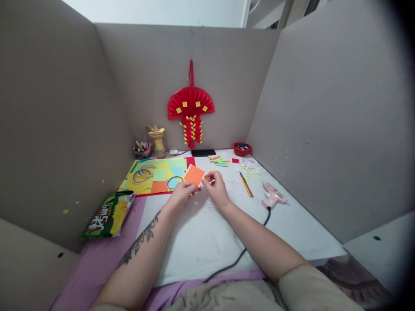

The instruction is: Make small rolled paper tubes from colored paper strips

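Observation:
A small square of orange paper with a pale edge is held up over the white work surface. My left hand pinches its lower edge, fingers closed. At the paper's right corner, the fingers of my right hand are pressed together on it. Behind and to the left lie coloured paper sheets with several rings on top. To the right of my hands rests a yellow craft knife. Beyond it sits a pink glue gun, its black cord passing under my right forearm.
Small rolled paper tubes and paper scraps lie at the back right, near a red bowl. A green snack bag lies at the left. A red fan ornament hangs on the grey back panel; side panels enclose the table.

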`<state>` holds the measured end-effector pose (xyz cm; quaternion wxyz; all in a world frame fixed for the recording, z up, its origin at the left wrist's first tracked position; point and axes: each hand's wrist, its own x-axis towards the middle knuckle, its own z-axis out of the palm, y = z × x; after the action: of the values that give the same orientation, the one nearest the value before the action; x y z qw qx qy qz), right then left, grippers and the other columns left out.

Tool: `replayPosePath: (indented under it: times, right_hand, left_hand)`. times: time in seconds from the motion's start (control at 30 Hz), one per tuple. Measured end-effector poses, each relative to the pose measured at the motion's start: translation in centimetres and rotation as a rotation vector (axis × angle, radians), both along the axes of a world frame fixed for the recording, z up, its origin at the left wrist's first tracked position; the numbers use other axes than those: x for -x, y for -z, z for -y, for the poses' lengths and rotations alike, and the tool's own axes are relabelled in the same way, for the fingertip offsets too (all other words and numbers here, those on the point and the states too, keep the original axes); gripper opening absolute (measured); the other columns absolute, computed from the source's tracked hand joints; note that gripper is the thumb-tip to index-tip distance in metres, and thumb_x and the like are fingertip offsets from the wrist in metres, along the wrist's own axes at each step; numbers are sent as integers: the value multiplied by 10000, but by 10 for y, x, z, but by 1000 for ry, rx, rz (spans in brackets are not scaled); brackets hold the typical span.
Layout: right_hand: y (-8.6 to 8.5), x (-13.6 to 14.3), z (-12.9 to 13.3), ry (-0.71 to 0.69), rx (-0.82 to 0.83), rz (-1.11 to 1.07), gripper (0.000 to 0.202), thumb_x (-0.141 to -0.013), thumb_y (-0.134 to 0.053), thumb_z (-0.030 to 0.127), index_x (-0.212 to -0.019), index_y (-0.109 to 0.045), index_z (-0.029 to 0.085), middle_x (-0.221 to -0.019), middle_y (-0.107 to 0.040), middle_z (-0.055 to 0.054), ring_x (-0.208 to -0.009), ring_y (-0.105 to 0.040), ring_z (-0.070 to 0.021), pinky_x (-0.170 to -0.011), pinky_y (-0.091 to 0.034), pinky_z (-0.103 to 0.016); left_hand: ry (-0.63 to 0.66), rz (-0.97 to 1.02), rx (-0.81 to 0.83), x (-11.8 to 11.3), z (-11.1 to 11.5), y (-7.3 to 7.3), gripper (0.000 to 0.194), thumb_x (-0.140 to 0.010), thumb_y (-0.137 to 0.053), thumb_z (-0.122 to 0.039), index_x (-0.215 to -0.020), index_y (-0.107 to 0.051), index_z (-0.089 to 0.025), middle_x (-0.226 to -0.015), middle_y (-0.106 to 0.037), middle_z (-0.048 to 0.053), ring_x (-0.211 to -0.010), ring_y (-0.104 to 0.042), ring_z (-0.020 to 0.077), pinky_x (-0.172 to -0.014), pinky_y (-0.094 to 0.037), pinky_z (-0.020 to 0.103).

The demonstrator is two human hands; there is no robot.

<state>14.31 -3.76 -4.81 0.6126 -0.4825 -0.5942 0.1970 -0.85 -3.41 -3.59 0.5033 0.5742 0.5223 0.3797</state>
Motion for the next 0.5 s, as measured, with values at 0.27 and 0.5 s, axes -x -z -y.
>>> replayPosePath:
  times: [0.27,0.5]
  right_hand:
    - [-7,-2,10,20,-232,524,133,-827,-549,196,-808,-680,209,-797,-595,-51,-850,-530,-199,-838,-428,-351]
    - [-4,-3,9,60,-209,636,157,-827,-546,198,-816,-702,211,-816,-618,-69,-857,-521,-217,-783,-449,-338]
  left_hand:
    - [-76,-93,-131,-2,0,-4,291,-678,-576,-406,-559,-571,-140,-465,-467,-38,-452,-389,86,-457,-277,223]
    - [-40,-169,-198,-4,3,-4,311,-706,-524,-373,-512,-582,-138,-430,-429,-34,-457,-375,95,-473,-270,229]
